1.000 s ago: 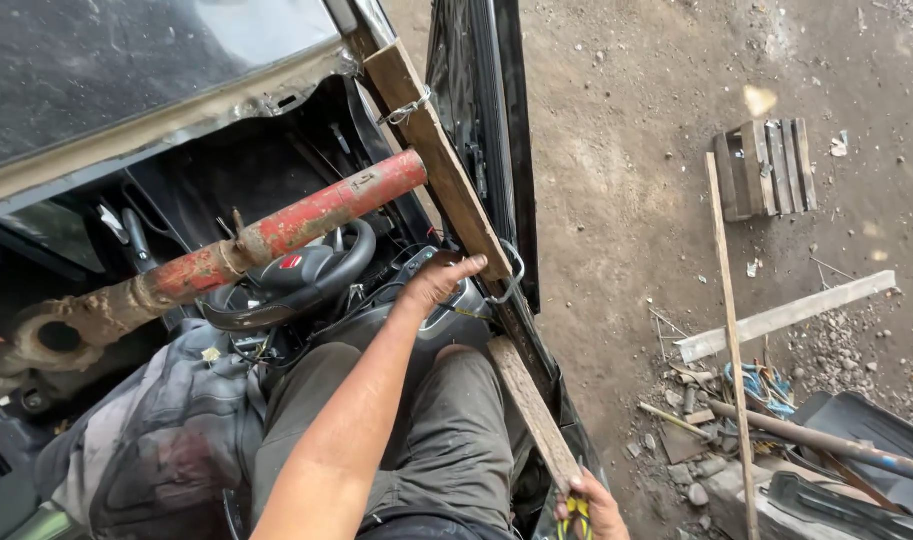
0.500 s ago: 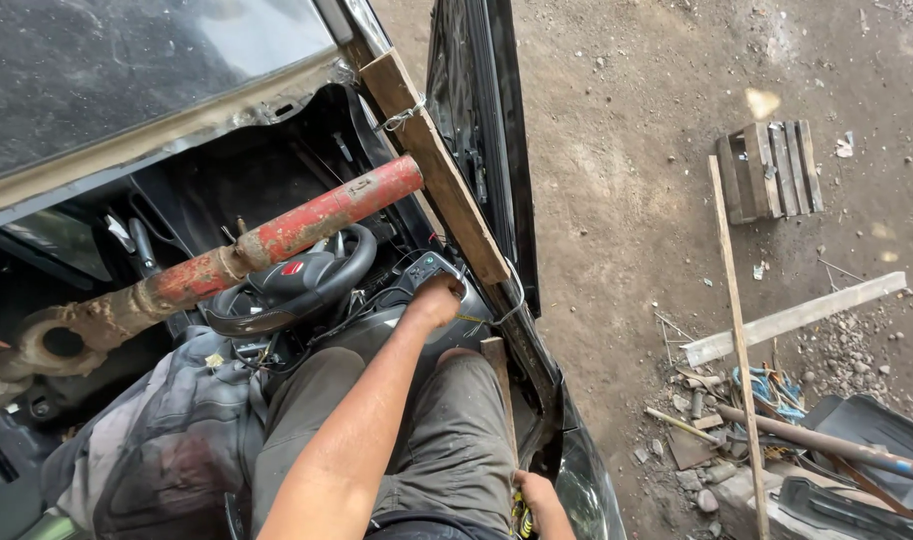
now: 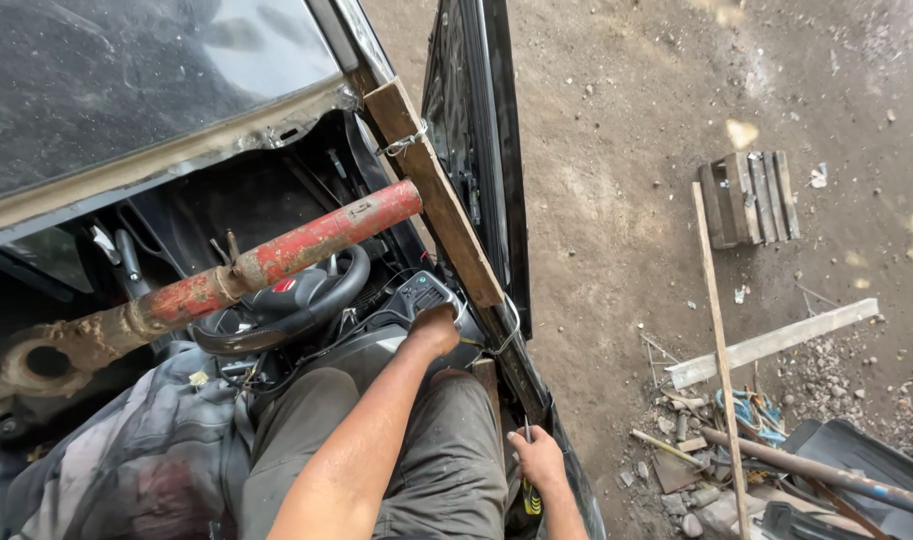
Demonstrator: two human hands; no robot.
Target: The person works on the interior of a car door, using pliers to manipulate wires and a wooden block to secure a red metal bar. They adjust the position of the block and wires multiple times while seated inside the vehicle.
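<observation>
I sit in a stripped car and look down at my grey trousers. My left hand (image 3: 436,330) reaches forward with its fingers curled at a wire loop (image 3: 511,330), by the lower end of a wooden plank (image 3: 436,190) wired along the door pillar. Under the hand lies a black dashboard panel (image 3: 416,295). My right hand (image 3: 538,460) is low at the door sill, closed on a screwdriver (image 3: 529,497) with a yellow and black handle. A rusty red pipe (image 3: 276,260) lies across the cabin above the steering wheel (image 3: 286,310).
The black car door (image 3: 476,150) stands open to the right. Outside on the dirt lie a small wooden crate (image 3: 751,197), a long thin stick (image 3: 716,340), a pale board (image 3: 776,340), rubble and a metal rod (image 3: 826,470). The windscreen (image 3: 126,80) is at upper left.
My left hand has slid down the plank from its middle to its lower end and closed. My right hand has come up into view with the screwdriver.
</observation>
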